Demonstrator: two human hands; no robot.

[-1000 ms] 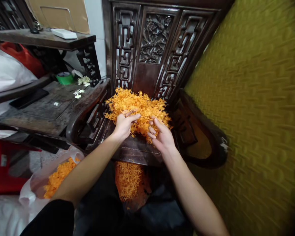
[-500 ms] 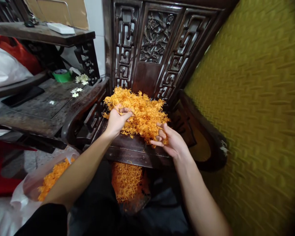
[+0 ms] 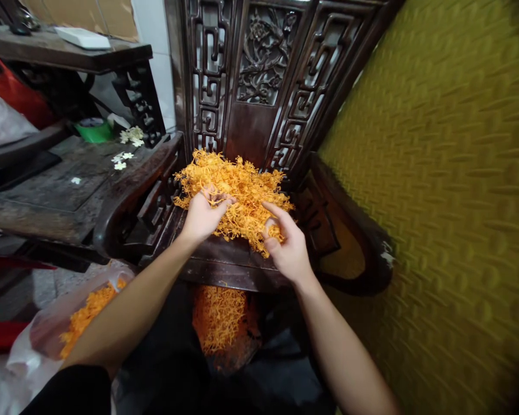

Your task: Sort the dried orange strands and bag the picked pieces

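Observation:
A heap of orange, stringy, flower-like pieces (image 3: 242, 190) lies on the seat of a dark carved wooden chair (image 3: 242, 256). At the heap's left side, my left hand (image 3: 205, 213) has its fingers bent in a pinch on a thin orange piece, partly hidden by the hand. My right hand (image 3: 288, 242) is at the heap's right front edge. Its index finger stretches out over the pieces, thumb and other fingers curved and apart, with orange strands showing between them. Whether the right fingers touch the strands I cannot tell.
Below the seat, a bag (image 3: 246, 346) holds more orange strands. Another clear plastic bag (image 3: 43, 328) with orange pieces stands at lower left. On the left side table lie green tape (image 3: 94, 131) and small white flower pieces (image 3: 120, 161). A yellow textured surface (image 3: 436, 173) rises at right.
My right hand has turned and moved up and left over the heap, its index finger now reaching forward. My left hand keeps its pinch. The whole view has shifted slightly.

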